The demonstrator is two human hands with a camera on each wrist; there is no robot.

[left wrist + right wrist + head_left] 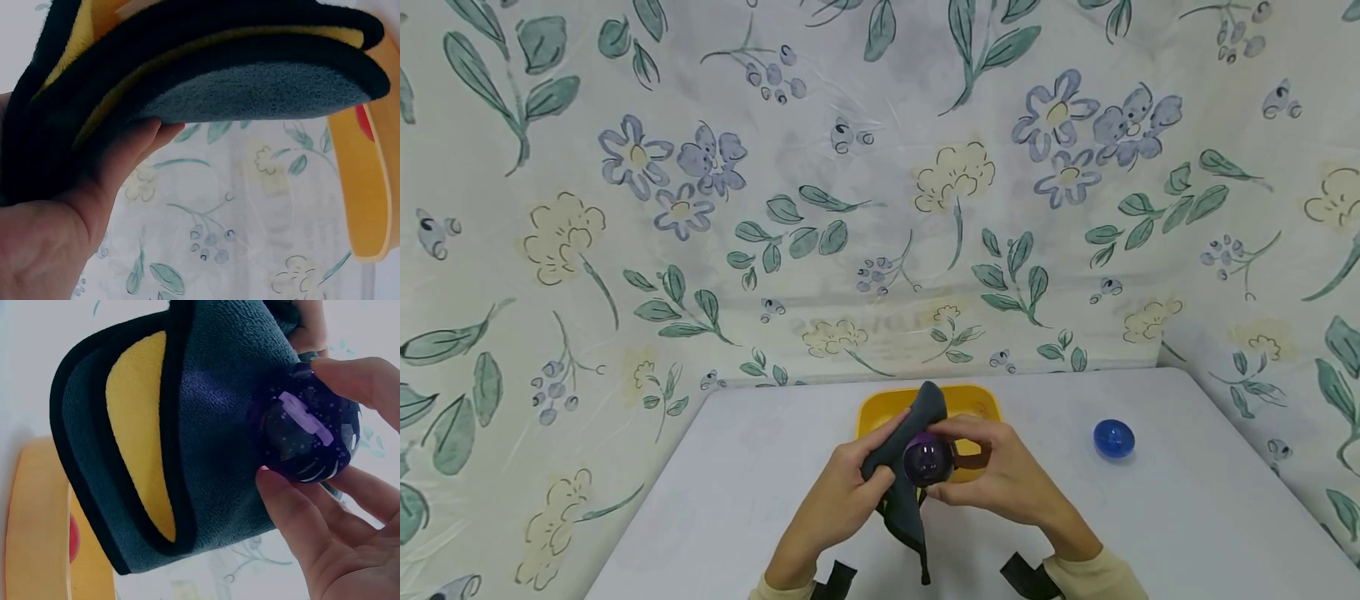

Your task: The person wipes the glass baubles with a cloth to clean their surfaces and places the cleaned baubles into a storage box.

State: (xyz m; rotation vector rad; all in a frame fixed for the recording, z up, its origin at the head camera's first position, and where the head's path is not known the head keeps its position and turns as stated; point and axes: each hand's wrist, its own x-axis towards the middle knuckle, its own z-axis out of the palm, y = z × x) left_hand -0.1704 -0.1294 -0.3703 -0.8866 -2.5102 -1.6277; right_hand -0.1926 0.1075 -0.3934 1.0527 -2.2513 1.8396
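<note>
A folded cleaning cloth (904, 518), dark grey-teal with a yellow side and black edging, is gripped by my left hand (842, 492). In the left wrist view the thumb lies along the underside of the cloth (250, 94). My right hand (1000, 471) holds a glossy dark purple ball (927, 460) between thumb and fingers. Light specks dot the ball (275, 431) in the right wrist view, where it rests against the grey face of the cloth (215, 406). Both hands are close together in front of a yellow bin.
The yellow bin (981, 395) stands on the white table (700, 508) behind the hands. Something red (74, 537) shows at the bin in the right wrist view. A shiny blue ball (1114, 438) lies to the right. Floral sheeting (820, 275) hangs behind the table.
</note>
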